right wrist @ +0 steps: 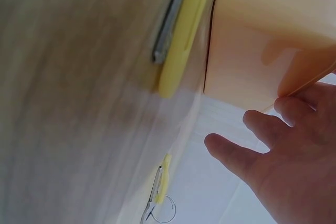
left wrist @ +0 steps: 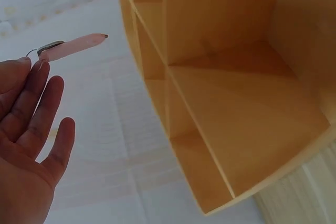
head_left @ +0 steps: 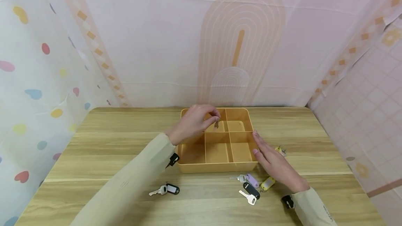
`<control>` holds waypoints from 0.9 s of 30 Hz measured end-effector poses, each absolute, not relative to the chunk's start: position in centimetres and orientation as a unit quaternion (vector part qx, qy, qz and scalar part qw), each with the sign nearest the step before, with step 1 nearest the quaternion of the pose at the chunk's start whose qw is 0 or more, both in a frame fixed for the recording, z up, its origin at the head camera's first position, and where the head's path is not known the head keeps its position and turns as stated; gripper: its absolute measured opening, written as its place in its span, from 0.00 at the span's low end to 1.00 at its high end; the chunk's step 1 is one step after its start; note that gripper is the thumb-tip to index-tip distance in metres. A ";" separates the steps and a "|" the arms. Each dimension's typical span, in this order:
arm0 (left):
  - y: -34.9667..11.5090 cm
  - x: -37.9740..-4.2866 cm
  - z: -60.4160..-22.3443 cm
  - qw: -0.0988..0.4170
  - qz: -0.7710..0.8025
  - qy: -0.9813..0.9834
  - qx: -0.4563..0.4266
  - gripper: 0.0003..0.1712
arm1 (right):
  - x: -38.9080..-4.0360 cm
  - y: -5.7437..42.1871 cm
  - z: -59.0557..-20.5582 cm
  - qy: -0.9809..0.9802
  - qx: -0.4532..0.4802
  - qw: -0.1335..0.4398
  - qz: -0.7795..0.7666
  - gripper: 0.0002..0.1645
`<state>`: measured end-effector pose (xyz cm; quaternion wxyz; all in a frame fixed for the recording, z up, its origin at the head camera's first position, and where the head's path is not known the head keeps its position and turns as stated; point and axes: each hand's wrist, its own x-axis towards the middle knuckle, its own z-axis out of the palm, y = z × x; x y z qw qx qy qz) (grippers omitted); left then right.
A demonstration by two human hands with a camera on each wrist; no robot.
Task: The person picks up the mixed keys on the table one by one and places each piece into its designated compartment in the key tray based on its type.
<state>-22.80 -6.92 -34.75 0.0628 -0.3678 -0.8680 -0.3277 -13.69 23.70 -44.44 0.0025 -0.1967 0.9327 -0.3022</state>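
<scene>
My left hand (head_left: 195,120) is over the back row of an orange divided organizer box (head_left: 216,168). Its thumb and fingertips pinch the ring of a key with a pink tag (left wrist: 73,48), which hangs above a back compartment. My right hand (head_left: 277,165) lies along the box's right side, with fingertips against the rim in the right wrist view and the other fingers spread. The box's compartments that I can see into hold nothing visible; the back left one is partly hidden by the left hand.
Before the box lie a key with a purple tag (head_left: 252,180), a key with a black tag (head_left: 251,191) and a yellow tag (head_left: 268,184). Another black-tagged key (head_left: 163,189) lies front left. A yellow-tagged key (head_left: 281,151) sits right of the right hand.
</scene>
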 end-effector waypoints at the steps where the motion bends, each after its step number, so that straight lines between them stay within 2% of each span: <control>1: -6.9 -23.1 -34.9 0.056 -0.329 -0.869 -0.365 0.05 | -13.7 23.7 -44.5 0.933 -0.196 0.002 -0.302 0.38; 6: -6.8 -24.2 -35.6 0.024 -0.335 -0.877 -0.345 0.04 | -13.7 23.6 -44.6 0.932 -0.203 -0.006 -0.301 0.37; 13: -6.7 -25.6 -36.5 0.019 -0.324 -0.887 -0.328 0.04 | -13.7 23.6 -44.7 0.931 -0.206 -0.012 -0.302 0.37; 27: -6.4 -26.7 -37.7 -0.023 -0.307 -0.895 -0.324 0.07 | -14.0 23.5 -44.8 0.930 -0.212 -0.013 -0.301 0.37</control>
